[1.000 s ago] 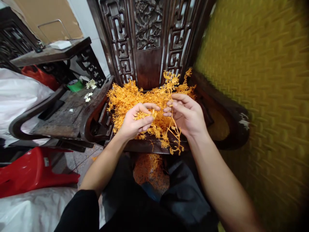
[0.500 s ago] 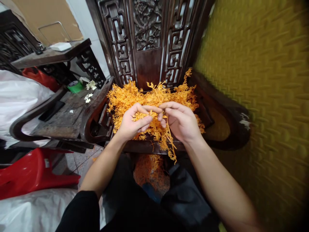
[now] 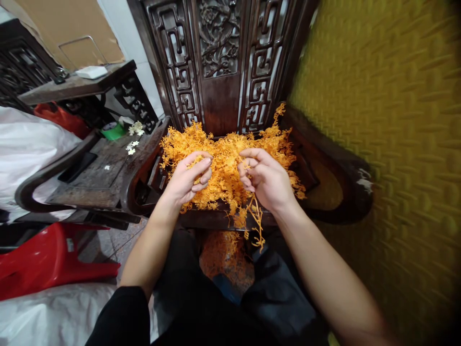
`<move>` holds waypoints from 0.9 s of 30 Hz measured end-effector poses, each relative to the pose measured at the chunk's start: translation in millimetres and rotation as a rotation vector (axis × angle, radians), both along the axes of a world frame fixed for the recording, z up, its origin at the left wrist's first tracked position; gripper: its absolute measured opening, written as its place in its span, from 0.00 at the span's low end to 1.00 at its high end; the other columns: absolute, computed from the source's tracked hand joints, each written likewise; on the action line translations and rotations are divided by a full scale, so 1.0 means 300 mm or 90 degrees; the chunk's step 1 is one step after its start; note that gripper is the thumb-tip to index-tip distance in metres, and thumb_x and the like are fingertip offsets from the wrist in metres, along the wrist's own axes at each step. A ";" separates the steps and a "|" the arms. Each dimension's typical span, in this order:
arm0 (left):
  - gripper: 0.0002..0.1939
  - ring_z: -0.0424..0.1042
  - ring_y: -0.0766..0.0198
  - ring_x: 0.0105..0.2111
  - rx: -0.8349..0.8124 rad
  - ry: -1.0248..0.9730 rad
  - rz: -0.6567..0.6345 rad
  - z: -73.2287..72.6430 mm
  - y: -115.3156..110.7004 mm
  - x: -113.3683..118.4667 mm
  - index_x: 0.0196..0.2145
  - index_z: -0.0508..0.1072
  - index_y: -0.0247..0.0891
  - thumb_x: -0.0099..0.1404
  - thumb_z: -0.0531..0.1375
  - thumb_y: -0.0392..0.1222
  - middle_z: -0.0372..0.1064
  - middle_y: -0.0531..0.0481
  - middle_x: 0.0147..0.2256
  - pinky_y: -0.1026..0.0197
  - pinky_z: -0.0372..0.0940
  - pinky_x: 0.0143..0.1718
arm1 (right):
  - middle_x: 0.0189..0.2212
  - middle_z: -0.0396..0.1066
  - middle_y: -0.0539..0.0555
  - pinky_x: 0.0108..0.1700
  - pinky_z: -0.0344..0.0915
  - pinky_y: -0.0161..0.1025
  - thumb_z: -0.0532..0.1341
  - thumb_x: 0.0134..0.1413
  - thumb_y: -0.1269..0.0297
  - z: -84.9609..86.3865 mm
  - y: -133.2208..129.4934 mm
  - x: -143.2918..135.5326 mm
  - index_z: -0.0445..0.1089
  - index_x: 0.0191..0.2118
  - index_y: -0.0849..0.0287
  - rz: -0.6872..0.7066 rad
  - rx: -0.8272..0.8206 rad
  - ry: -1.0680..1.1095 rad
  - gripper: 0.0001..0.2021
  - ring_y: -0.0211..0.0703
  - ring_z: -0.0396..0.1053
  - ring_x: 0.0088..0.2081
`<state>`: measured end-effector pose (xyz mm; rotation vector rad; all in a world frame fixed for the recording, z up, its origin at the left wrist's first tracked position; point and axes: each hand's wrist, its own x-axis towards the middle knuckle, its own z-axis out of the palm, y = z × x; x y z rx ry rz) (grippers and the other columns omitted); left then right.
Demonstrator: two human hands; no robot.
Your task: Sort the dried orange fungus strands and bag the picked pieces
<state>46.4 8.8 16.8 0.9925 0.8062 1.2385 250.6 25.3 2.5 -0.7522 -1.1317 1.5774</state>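
A heap of orange branching sprigs [image 3: 226,144], like plastic flower parts, covers the seat of a dark carved wooden chair [image 3: 220,103]. My left hand [image 3: 189,178] is closed above the heap's left side, with small orange bits showing between thumb and fingers. To the right, my right hand [image 3: 266,178] has its fingers curled and pinched round an orange sprig. Thin bare-looking orange stems [image 3: 256,221] hang below that hand, past the seat's front edge; where they join the sprig is hidden. The two hands are apart, with the heap visible between them.
Left stands another wooden chair [image 3: 90,187] with green tape [image 3: 113,130] and pale flower pieces [image 3: 136,128]. A red plastic stool [image 3: 54,254] and white sacks [image 3: 32,149] are beside it. A yellow textured surface [image 3: 396,96] borders the right. Orange scraps [image 3: 225,254] lie below.
My hands, fingertips together before, have separated. The left moved left and slightly down; the right stayed near its place. A sprig top that stood up behind the hands no longer shows there.
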 end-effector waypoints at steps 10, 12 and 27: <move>0.35 0.47 0.81 0.13 -0.040 -0.032 -0.003 0.022 0.002 0.029 0.18 0.57 0.36 0.62 0.62 0.69 0.67 0.50 0.25 0.70 0.34 0.12 | 0.22 0.60 0.45 0.22 0.46 0.36 0.68 0.58 0.51 -0.010 -0.020 -0.017 0.69 0.38 0.56 -0.109 0.156 -0.100 0.14 0.31 0.52 0.21; 0.31 0.50 0.81 0.12 -0.008 0.033 0.038 0.005 0.002 0.040 0.20 0.60 0.35 0.64 0.64 0.63 0.70 0.49 0.26 0.70 0.37 0.12 | 0.21 0.60 0.45 0.23 0.48 0.37 0.67 0.59 0.51 -0.009 -0.026 -0.014 0.70 0.38 0.56 -0.098 0.177 -0.133 0.14 0.32 0.54 0.21; 0.28 0.69 0.66 0.27 0.193 0.284 0.035 -0.002 -0.018 0.001 0.47 0.79 0.40 0.52 0.74 0.55 0.73 0.50 0.30 0.65 0.62 0.29 | 0.22 0.59 0.45 0.26 0.51 0.36 0.66 0.60 0.59 0.009 -0.056 -0.002 0.72 0.36 0.58 0.024 0.285 -0.248 0.08 0.33 0.54 0.23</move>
